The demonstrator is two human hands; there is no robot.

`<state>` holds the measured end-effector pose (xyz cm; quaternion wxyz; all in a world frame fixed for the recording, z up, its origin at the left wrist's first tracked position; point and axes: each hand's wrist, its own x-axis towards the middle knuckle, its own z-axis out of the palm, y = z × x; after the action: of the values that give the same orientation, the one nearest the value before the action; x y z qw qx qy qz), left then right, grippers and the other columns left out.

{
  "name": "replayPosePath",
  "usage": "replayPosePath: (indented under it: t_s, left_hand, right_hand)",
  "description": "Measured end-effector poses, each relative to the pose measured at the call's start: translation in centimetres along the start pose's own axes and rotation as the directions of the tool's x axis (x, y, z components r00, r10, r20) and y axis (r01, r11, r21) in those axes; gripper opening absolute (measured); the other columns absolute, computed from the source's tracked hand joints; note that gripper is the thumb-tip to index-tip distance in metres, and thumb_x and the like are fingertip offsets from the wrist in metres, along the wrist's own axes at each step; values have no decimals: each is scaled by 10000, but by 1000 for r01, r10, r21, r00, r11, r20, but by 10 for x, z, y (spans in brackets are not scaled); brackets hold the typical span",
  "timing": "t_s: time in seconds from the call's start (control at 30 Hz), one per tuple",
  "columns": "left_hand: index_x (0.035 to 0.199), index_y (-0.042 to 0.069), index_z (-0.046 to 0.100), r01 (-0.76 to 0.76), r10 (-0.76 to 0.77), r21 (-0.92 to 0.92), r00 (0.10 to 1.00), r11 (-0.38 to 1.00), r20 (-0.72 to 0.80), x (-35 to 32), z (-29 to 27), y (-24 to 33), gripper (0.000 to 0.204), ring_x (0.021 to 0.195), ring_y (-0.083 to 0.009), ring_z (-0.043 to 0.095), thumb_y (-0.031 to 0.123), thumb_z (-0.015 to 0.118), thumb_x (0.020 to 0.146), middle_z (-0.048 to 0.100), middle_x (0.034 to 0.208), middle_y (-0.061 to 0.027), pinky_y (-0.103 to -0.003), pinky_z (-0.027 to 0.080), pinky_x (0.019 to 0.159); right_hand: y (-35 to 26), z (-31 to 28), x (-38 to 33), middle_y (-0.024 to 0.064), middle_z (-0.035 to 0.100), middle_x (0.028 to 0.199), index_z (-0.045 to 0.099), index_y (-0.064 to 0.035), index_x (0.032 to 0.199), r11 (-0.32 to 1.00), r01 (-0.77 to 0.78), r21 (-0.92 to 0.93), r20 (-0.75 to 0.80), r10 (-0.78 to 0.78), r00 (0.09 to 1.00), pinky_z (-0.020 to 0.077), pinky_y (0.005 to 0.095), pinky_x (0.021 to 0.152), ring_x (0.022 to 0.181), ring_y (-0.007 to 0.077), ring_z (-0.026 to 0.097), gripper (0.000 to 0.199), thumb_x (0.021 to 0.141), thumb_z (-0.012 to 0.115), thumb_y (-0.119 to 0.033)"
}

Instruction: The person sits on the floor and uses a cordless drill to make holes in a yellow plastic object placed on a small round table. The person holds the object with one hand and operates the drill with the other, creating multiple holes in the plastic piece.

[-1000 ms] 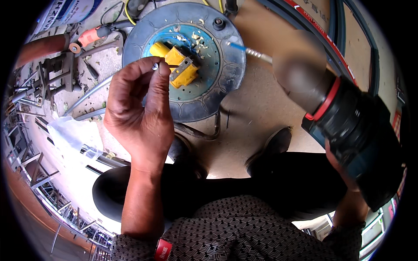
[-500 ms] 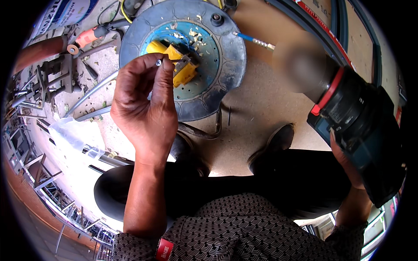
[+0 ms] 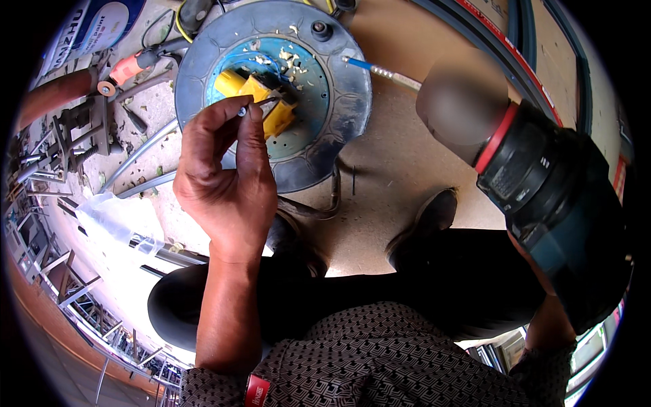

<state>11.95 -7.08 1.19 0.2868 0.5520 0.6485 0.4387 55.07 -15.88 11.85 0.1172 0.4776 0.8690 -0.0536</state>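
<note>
My left hand (image 3: 230, 186), raised in front of the black cable reel (image 3: 339, 129), pinches a small screw (image 3: 242, 111) between thumb and fingertips. The screw's shiny head faces me and its dark shank points to the right. Behind the fingertips, yellow blocks (image 3: 230, 83) sit on the reel's teal centre, partly hidden by the hand. On the right, my right hand (image 3: 532, 261) grips a dark cordless drill (image 3: 536, 169) with a red ring; the drill body covers most of the fingers. Its long bit (image 3: 390, 73) with a blue tip points left, apart from the screw, over the reel's right edge.
An orange angle grinder (image 3: 129, 68) lies at the upper left, beside metal bars (image 3: 146, 149) and a clear plastic bag (image 3: 122, 217). Light shavings and a blue wire lie on the reel's centre. Dark frames (image 3: 532, 47) stand at the upper right. My shoes (image 3: 437, 210) are below the reel.
The drill and its bit have shifted slightly left and tilted a little. The reel appears a bit farther left in view. My left hand keeps its pinch on the screw.
</note>
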Motion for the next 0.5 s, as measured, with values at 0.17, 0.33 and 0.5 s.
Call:
replayPosePath:
  t_s: [0.17,0.33,0.5]
  left_hand:
    - [1148,-14,741,-103,105,104,994,989,-17,-3,0,-4,137,934,-122,781,-17,772,1015,790,1045,-69,-265,612,857]
    - [1149,-12,748,-44,45,64,999,997,-20,0,-2,-4,152,933,-130,784,-12,789,1003,796,1054,-89,-270,614,854]
    - [1118,-7,750,-140,142,188,990,972,5,0,-3,-3,142,922,-139,774,-16,804,987,796,1046,-103,-288,616,854]
  right_hand:
    - [-13,-3,9,36,614,1530,514,-132,1598,981,-95,167,-34,102,994,621,360,1039,1338,229,677,618,1035,767,-169]
    - [-20,-11,12,38,618,1525,519,-131,1595,965,-129,230,-25,138,990,620,361,1040,1335,230,680,621,1030,772,-171]
    - [-24,-11,13,39,622,1520,523,-130,1592,951,-142,276,-27,155,988,619,362,1040,1332,231,682,623,1025,777,-173]
